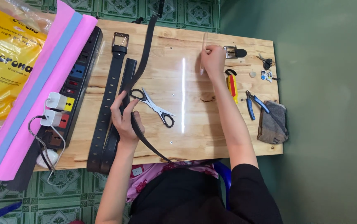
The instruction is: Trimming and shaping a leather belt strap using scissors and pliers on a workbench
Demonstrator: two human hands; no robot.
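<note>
Your left hand (124,118) gripped a long black leather strap (139,68) lying across the pale wooden desk (186,137), beside silver black-handled scissors (155,107). Your right hand (212,58) pinched a thin clear ruler (203,52); measuring seemingly came next, needing the ruler laid along the strap.

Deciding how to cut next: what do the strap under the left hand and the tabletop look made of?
Black strap under the left hand: probably leather or imitation, matte and limp. Table: light wood with visible grain and knots, glossy finish reflecting a bright streak.

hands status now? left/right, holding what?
Left hand: closed on the black strap.
Right hand: fingers pinched on a thin clear strip by the buckle.
</note>
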